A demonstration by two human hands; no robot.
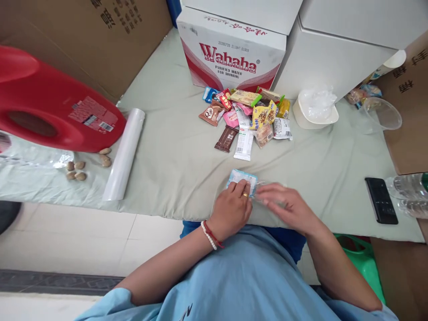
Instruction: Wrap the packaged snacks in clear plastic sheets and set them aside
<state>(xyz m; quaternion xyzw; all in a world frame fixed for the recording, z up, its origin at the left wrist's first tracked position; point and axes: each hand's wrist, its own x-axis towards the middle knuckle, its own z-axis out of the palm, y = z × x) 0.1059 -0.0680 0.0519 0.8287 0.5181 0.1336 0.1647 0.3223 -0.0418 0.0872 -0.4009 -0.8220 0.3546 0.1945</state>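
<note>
A small flat blue-and-white packet (239,175) lies near the front edge of the cloth-covered table. My left hand (232,207) presses it down from above, fingers bent over its near part. Clear plastic film (264,183) shows at the packet's right side. My right hand (287,203) is at this film, its fingers slightly blurred and closed around the plastic, thumb below. The hands cover the near part of the packet, and where the film ends is hard to make out.
Beyond my hands lies a pile of wrapped snacks (244,117) before a Wahaha carton (230,58). A white tub (312,117) holds clear plastic. Leftward are a plastic roll (124,156), several brown nuts (76,171) and a red jug (67,102). A black phone (381,200) lies right, beside bottles (408,186).
</note>
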